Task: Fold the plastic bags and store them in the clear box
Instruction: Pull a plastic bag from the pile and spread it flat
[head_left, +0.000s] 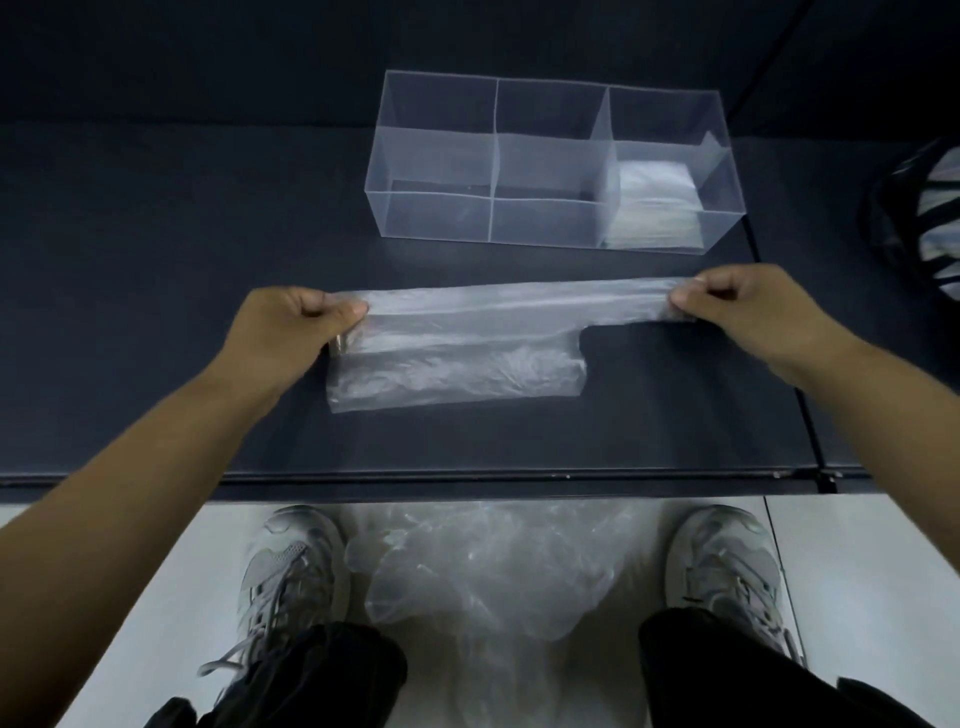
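Plastic bag (457, 338) pulled taut between two pinching hands, centre frame.

Left hand (291, 322) has its fingers (340, 310) curled tight on the bag's left end. The bag lies on the table (156, 260), and right hand (743, 306) pinches its handle strip. Uneven pull could skew the crease, or the slick film could slip free. Clear box (436, 218) sits just beyond, upper centre-right.

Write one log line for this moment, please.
step: folding | left hand: pinches plastic bag | right hand: pinches its other end | clear box: folded bags in right-end compartment
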